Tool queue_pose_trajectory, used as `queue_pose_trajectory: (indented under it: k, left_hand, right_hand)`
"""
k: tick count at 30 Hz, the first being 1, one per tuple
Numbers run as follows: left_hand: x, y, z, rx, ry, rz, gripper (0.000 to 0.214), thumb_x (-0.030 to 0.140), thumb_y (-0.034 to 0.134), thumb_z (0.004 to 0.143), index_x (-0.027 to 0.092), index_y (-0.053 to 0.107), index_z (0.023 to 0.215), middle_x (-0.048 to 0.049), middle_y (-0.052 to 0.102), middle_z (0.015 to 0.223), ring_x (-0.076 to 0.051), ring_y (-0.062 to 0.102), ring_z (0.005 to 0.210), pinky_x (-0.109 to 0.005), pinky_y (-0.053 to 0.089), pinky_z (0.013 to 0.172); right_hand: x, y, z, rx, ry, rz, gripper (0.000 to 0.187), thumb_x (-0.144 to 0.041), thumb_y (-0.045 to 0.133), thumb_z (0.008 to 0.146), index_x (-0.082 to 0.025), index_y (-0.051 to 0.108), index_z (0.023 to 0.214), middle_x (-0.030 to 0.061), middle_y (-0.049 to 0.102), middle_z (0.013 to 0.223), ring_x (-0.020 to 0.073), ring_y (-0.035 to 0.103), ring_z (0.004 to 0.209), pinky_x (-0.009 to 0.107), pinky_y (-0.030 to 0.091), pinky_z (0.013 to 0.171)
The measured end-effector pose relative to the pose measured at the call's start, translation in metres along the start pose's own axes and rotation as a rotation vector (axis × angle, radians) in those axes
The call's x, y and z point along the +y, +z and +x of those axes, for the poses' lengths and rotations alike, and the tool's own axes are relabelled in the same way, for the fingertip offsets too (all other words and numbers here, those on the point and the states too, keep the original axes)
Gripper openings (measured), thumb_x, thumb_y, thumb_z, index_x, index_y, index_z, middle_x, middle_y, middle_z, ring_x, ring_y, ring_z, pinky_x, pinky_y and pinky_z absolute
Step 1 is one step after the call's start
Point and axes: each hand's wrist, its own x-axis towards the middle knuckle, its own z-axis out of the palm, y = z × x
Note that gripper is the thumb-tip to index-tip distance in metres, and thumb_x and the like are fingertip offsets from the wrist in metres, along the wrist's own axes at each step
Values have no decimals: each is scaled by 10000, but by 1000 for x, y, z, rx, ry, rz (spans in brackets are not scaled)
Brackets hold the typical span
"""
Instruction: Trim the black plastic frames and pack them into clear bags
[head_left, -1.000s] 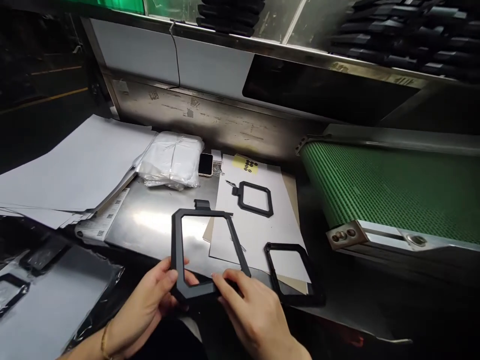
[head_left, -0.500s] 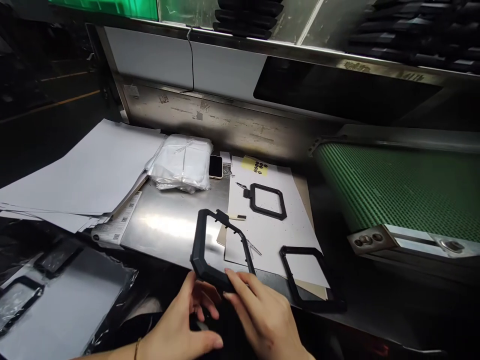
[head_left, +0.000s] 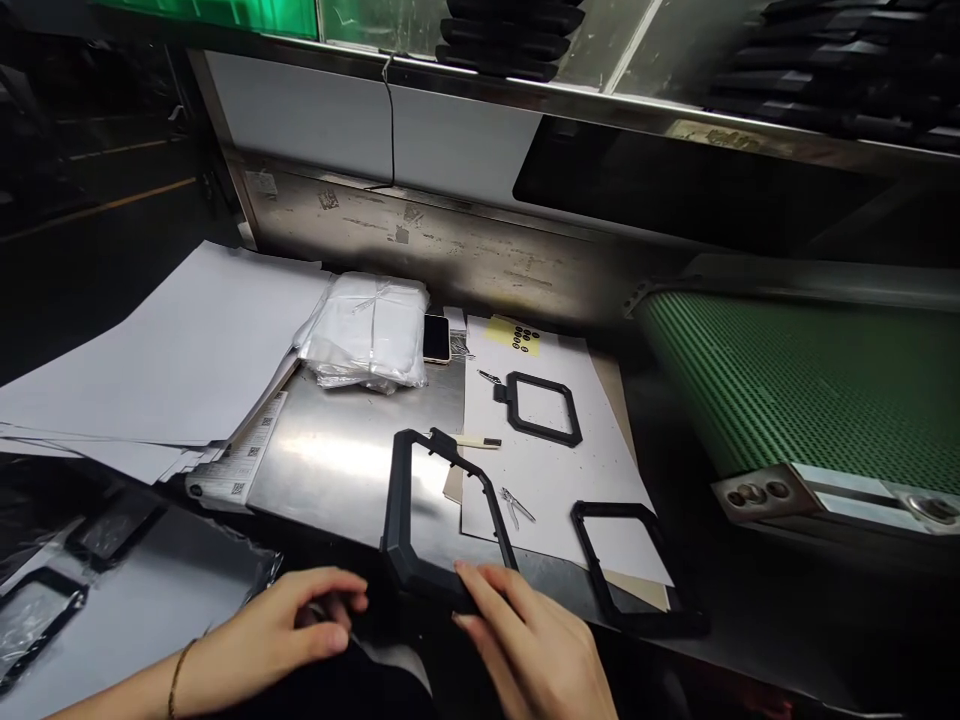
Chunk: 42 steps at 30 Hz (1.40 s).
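Observation:
My right hand [head_left: 536, 640] grips the lower edge of a black plastic frame [head_left: 401, 505], which is tilted up over the front of the metal bench. Apart from it, to the left, my left hand [head_left: 289, 625] holds nothing; its fingers are curved with a gap between them and the thumb. A second black frame [head_left: 577, 425] with a small tab lies flat on white paper [head_left: 555, 480]. Another black frame [head_left: 589, 560] rests at the bench's front edge, right of my right hand. Small nippers [head_left: 517, 505] and a pale-handled knife-like tool [head_left: 476, 441] lie behind the held frame.
White sheets [head_left: 187, 340] are piled at the left, beside a stack of bagged white pieces [head_left: 367, 335] and a phone [head_left: 436, 339]. A green conveyor belt [head_left: 810, 390] stands at the right. Lower left, bagged black frames [head_left: 45, 625] lie near white sheeting.
My left hand has let go of the frame's lower left corner and moved away to the left. My right hand keeps holding the frame; the view has shifted slightly.

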Motion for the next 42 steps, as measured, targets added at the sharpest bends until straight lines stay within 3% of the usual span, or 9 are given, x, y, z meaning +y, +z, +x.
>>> queue_pose_trajectory:
  k: [6,15,20,24,29,33,37,39,42]
  left_hand:
    - [68,25,7,93,106,-718,311,307,615,686,140,587,948,5,498,620,-77,436,557,-175,370,476]
    - [55,45,7,255,89,-773,162,303,482,792,172,558,851,-24,533,857,-48,410,517,-166,303,403]
    - [58,36,18,256,61,-747,523,543,201,810,147,516,680,-26,537,696,-61,434,425,-208,285,417]
    - [30,10,8,163,64,-442,608,551,54,806,203,504,1021,-71,564,927,-126,517,643,-228,377,513]
    - [-58,-11,-32,-116,-133,130,832,422,793,312,270,557,1095,-109,464,1276,-350,385,1160,-445,276,970]
    - [-86,-18,-44,99,-209,392,517,527,639,553,263,629,999,-114,633,1062,-349,539,1011,-482,379,889]
    - [-43,-15,-27,396,-56,373,524,475,191,838,255,236,1312,-63,320,1377,-206,295,1249,-393,243,1019]
    - [-23,-2,-17,630,297,518,676,540,288,787,285,-28,1328,-22,39,1444,-263,-15,1305,-501,-6,1037]
    - [-19,25,-6,284,628,710,708,482,483,735,378,69,1300,-16,349,1341,-322,200,1267,-580,-38,997]
  right_hand:
    - [-7,7,-3,-18,-23,-94,280,-153,441,816,-108,544,1072,104,618,824,140,573,592,226,468,499]
    - [-17,25,-7,40,-100,-234,239,-149,451,817,-103,579,1013,101,628,750,127,549,504,218,427,414]
    - [-21,26,-9,0,-36,-79,258,-142,457,808,-103,560,1042,96,607,765,129,538,530,237,440,447]
    - [-20,22,-12,-4,8,4,280,-139,458,809,-87,542,1070,97,597,793,125,539,563,233,443,474]
    - [-20,16,-16,34,14,-32,264,-135,446,808,-95,569,1038,105,598,778,128,526,548,242,428,467]
    - [-23,13,-14,39,-42,-181,254,-118,448,797,-124,600,1000,105,613,746,132,532,555,236,409,470]
    - [-25,16,-8,62,-100,-217,243,-122,431,807,-94,615,963,128,613,720,141,534,585,231,395,484]
    - [-23,20,-5,60,-134,-233,257,-126,415,809,-97,615,967,126,614,723,137,529,572,227,386,479]
    - [-16,26,-2,74,-143,-261,274,-89,410,792,-111,606,981,117,617,752,143,545,609,231,389,507]
